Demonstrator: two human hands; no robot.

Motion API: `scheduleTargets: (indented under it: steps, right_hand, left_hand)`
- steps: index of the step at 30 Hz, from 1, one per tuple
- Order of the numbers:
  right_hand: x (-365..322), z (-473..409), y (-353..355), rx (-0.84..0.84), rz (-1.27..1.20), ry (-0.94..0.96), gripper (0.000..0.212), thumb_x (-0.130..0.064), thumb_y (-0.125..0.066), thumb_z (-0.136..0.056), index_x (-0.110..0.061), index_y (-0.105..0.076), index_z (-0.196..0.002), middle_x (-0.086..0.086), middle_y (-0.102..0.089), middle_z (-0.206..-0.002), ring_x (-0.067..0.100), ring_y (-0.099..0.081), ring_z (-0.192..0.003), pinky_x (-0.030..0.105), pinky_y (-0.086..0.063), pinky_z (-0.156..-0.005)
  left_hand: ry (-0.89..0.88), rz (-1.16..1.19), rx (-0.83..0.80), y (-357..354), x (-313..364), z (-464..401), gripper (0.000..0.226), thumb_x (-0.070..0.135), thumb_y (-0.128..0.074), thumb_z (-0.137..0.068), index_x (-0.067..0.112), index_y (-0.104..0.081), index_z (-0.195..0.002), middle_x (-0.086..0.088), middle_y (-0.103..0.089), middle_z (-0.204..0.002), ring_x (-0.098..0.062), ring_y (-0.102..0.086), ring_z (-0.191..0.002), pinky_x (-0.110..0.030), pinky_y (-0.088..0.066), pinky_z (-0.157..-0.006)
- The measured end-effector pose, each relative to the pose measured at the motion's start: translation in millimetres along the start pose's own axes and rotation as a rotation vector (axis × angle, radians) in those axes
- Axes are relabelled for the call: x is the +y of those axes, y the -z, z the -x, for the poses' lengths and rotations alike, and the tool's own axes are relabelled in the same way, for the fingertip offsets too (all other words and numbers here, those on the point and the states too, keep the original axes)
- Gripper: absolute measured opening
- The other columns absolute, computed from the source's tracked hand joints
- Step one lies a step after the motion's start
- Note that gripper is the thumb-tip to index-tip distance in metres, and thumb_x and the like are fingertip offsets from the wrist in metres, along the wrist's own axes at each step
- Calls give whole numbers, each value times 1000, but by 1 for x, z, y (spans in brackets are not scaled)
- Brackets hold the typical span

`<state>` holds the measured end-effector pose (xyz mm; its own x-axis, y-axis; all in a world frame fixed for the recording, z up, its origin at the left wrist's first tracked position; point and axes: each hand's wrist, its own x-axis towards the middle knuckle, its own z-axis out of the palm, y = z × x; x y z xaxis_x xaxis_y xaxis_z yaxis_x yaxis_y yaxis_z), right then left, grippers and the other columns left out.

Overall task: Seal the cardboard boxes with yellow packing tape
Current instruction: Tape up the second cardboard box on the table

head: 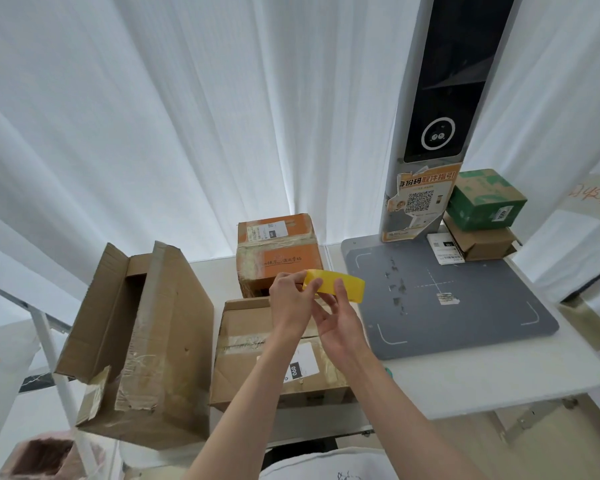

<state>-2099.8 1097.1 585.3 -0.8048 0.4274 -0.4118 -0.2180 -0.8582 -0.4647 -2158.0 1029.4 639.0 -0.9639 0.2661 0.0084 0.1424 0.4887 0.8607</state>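
A roll of yellow packing tape [340, 286] is held up in front of me, above the table. My right hand [338, 320] grips the roll from below, thumb on its outer face. My left hand [290, 301] pinches the tape's edge at the roll's left end. Beneath the hands lies a flat brown cardboard box [243, 344] with old clear tape and a white label. A large brown box [146, 344] with raised open flaps stands to the left. An orange-brown box [278, 252] stands behind.
A grey scanning pad [465, 306] with a tall pillar device [433, 109] fills the right of the white table [499, 379]. A green box [485, 199] sits on a small brown box [485, 242] at the back right. White curtains hang behind. A pink bin [45, 457] stands low left.
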Motion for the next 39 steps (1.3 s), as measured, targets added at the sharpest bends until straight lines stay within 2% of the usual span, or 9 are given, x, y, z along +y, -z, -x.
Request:
scheduleTargets:
  steps: [4,9,12,14,19,25,30,35,39]
  right_hand:
    - [3,3,2,-48,-3,14,63,-37,-67,-90,-6,-49,-142,18,-66,-130,33,-66,-119,46,-52,-104]
    - [3,3,3,-52,-8,25,57,-34,-64,-94,-10,-47,-143,17,-65,-133,33,-65,-121,50,-45,-111]
    - [2,5,4,-61,5,42,50,-31,-63,-97,-12,-49,-142,16,-66,-132,33,-65,-121,50,-45,-111]
    - [1,6,4,-72,19,59,50,-30,-63,-97,-10,-50,-141,16,-66,-132,33,-64,-123,48,-46,-111]
    - [-3,8,5,-68,18,62,51,-31,-63,-97,-11,-48,-142,17,-67,-130,33,-65,-120,44,-52,-103]
    - [-2,11,11,-122,47,49,50,-32,-64,-98,-19,-47,-142,16,-65,-133,34,-63,-123,39,-55,-99]
    - [3,13,13,-147,73,47,54,-33,-66,-95,-21,-46,-143,14,-66,-132,34,-63,-123,39,-55,-100]
    - [6,14,9,-169,90,69,50,-31,-66,-96,-22,-48,-142,12,-65,-135,34,-62,-125,41,-51,-105]
    - [7,14,6,-162,93,69,48,-29,-66,-95,-22,-51,-140,11,-66,-134,33,-62,-125,41,-50,-106]
  left_hand:
    - [-4,-37,47,-5,5,7,36,23,-73,-94,7,-70,-127,-3,-61,-105,-20,-63,-98,-33,-50,-95]
    - [-8,-3,97,-8,9,12,31,20,-74,-92,9,-74,-122,-4,-65,-106,-18,-66,-94,-34,-55,-93]
    - [103,127,74,-5,8,7,28,17,-77,-89,11,-75,-117,-5,-69,-112,-17,-69,-96,-35,-56,-95]
    - [180,209,70,-2,6,4,25,10,-76,-89,12,-75,-114,-6,-73,-107,-19,-69,-98,-37,-56,-95]
    - [360,420,33,3,0,-3,31,-10,-75,-80,14,-70,-100,-7,-72,-94,-26,-70,-95,-31,-57,-77]
    - [442,461,11,10,-5,-9,43,-18,-76,-70,12,-63,-98,-10,-68,-95,-23,-66,-88,-29,-53,-70]
    - [479,490,-27,12,-11,-12,34,-14,-69,-76,12,-61,-98,-10,-70,-91,-23,-64,-81,-28,-52,-68]
    - [493,511,-54,17,-15,-16,25,-8,-70,-81,9,-65,-98,-11,-68,-87,-24,-62,-79,-37,-56,-82]
    - [518,559,-100,23,-20,-17,23,-4,-77,-82,6,-68,-100,-12,-70,-89,-24,-64,-81,-26,-51,-70]
